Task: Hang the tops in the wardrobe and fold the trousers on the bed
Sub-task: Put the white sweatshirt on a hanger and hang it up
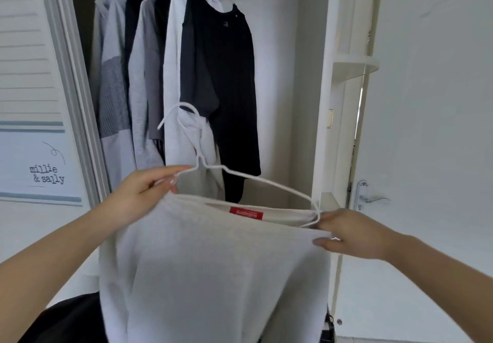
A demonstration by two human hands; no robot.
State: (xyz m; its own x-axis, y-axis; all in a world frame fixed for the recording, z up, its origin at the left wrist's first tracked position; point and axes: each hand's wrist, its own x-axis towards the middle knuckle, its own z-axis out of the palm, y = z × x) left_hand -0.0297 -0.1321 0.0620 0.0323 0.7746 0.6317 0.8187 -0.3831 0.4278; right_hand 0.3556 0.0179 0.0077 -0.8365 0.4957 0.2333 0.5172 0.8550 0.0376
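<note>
My left hand [145, 187] pinches the white hanger [256, 185] and collar; my right hand [352, 233] grips the grey top [213, 270] at its other shoulder, before the wardrobe [282, 75]. It looks soft and floppy, so I'd carry it by the stiff hanger.

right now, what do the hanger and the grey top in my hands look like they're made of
Hanger: thin wire with a matte white coating, judging by its slim bent shape; metal is likely, not certain.
Grey top: soft heathered knit, probably cotton-blend sweatshirt fabric; matte and thick-draping, with a red woven label.
</note>
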